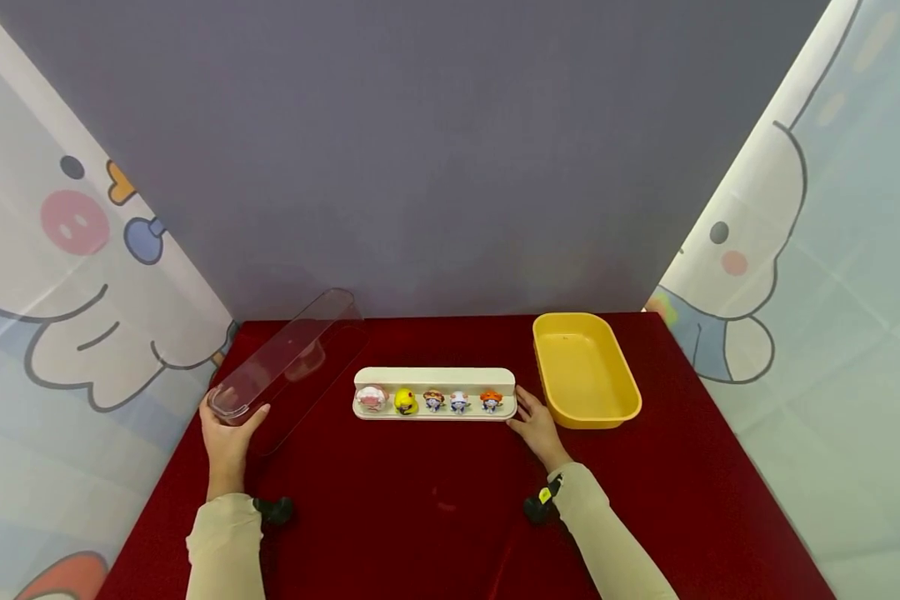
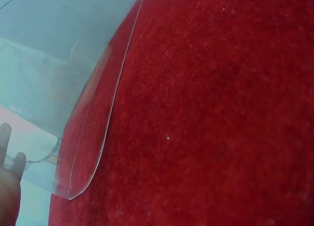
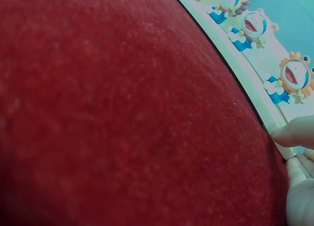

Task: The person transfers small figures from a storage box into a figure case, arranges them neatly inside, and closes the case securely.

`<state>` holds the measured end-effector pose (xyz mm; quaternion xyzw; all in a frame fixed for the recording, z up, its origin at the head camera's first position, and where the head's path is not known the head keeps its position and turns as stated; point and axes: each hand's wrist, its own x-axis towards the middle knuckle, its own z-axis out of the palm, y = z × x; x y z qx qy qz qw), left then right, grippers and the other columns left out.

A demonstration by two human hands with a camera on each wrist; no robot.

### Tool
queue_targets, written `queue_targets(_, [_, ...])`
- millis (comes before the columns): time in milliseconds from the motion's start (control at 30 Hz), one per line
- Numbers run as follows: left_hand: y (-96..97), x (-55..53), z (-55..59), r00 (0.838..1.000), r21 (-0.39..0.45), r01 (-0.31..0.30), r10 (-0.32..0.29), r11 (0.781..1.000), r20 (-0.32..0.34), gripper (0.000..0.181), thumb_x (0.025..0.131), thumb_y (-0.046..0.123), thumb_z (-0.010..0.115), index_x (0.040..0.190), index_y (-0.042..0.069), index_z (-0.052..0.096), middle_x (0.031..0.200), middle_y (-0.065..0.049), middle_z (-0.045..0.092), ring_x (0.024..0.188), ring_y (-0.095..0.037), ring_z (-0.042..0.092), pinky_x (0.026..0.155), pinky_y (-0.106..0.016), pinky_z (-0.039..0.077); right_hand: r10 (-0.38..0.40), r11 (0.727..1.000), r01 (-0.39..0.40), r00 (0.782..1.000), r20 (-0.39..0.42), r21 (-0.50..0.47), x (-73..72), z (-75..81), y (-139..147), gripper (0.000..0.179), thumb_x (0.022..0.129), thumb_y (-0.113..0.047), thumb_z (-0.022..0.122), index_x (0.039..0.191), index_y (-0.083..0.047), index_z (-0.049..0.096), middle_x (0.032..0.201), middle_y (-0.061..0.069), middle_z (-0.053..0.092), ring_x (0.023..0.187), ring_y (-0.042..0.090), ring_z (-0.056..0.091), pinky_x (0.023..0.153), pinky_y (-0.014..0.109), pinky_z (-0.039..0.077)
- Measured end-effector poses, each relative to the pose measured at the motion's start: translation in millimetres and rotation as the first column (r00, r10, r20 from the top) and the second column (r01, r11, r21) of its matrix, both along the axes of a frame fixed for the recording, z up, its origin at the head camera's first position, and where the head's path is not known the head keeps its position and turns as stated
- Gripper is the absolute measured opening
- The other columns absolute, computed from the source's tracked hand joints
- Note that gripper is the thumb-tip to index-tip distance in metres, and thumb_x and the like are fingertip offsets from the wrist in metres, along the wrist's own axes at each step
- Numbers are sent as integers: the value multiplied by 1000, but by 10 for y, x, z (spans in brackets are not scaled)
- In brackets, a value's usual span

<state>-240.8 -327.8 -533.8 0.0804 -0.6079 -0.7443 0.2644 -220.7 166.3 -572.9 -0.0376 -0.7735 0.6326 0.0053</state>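
Observation:
My left hand [image 1: 227, 442] grips the near end of a long transparent plastic cover [image 1: 288, 350], thumb on one side and fingers on the other. The cover slants up and away at the table's left; its clear wall [image 2: 93, 138] also shows in the left wrist view. In the middle lies a long white display stand [image 1: 435, 377] with several small figurines in a row, among them a yellow duck [image 1: 405, 401] and an orange-topped figurine [image 3: 295, 74]. My right hand [image 1: 537, 429] pinches the stand's right end, thumb [image 3: 294, 133] at its front edge.
A yellow plastic basin [image 1: 587, 371] stands just right of the stand, close beyond my right hand. Red cloth [image 1: 420, 500] covers the table. A grey panel [image 1: 450, 167] rises at the back, with cartoon-printed curtains [image 1: 795, 400] along both sides.

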Motion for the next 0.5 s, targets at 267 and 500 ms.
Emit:
queue_targets(267, [0,-51,-34,996,23,-54,56,998,-73,84,58,-29,69,130,7,45,121,-4,50,111,-15,48,82,-11,49,29,999,-29,1000,-6,-15,34,142,-22,72,79,22,59,142,12,27,146,32,27,134,42,30,106,46,37])
queue_targets(500, [2,-75,-19,993,9,-69,69,998,-92,84,56,-29,70,131,4,47,119,-4,53,108,-14,50,80,-12,49,22,1000,-22,1000,-6,2,3,29,14,71,79,22,59,142,12,28,146,31,28,133,42,31,105,46,37])
